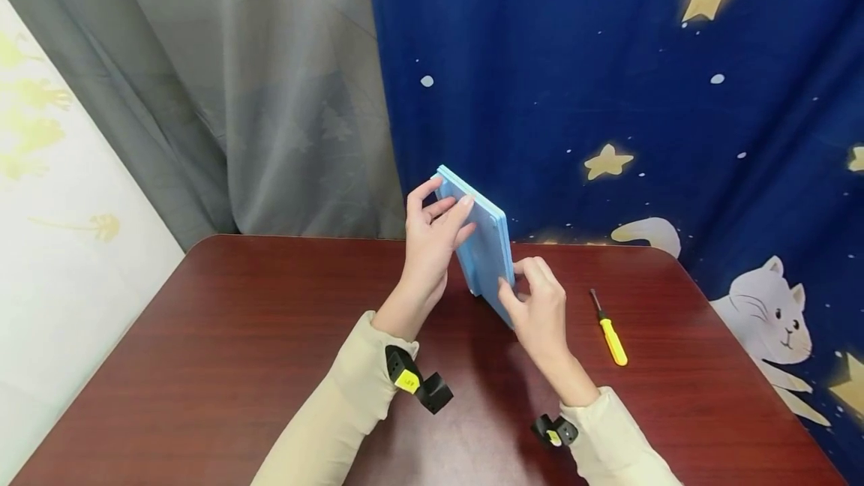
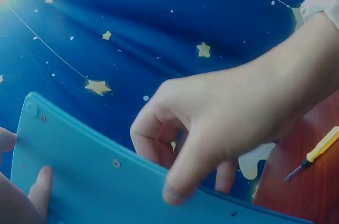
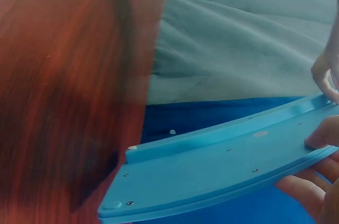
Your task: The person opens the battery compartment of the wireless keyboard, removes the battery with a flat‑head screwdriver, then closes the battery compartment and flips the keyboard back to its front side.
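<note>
A flat light-blue plastic panel (image 1: 482,250) is held up on edge above the table, tilted, with its face turned toward the left. Small screws and round pads dot that face in both wrist views, and a raised strip (image 3: 212,134) runs along one side. My left hand (image 1: 432,242) grips the panel's upper end between thumb and fingers. Lower down, my right hand (image 1: 543,306) pinches the near edge, its thumb on the screwed face and its fingers behind. Part of those fingers is hidden by the panel in the left wrist view.
A screwdriver with a yellow handle (image 1: 613,342) lies on the dark red wooden table (image 1: 270,321), right of my right hand. Behind the table hang a grey curtain (image 1: 304,96) and a blue star-patterned curtain (image 1: 526,58). A white patterned surface (image 1: 61,246) stands at left.
</note>
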The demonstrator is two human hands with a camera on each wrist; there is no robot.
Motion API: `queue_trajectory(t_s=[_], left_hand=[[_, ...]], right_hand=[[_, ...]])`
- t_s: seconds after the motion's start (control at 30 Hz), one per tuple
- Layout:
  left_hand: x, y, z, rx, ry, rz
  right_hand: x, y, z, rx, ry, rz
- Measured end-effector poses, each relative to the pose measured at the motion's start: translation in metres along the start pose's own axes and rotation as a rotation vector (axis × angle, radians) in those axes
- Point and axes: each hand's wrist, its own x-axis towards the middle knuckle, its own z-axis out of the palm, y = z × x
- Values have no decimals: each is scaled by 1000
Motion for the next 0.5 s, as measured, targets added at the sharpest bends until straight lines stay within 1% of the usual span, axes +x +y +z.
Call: queue_trajectory(t_s=[0.13,0.27,0.37,0.5], left_hand=[[2,-5,-3,24,-44,14],[4,-11,-9,95,-79,15],[4,-16,-14,132,-97,-9],[4,-26,-22,147,-120,-69]], right_hand=[[3,-2,-2,29,1,46],[4,-3,-4,20,17,47],[6,-4,-4,17,39,34],[8,-4,-5,33,59,41]])
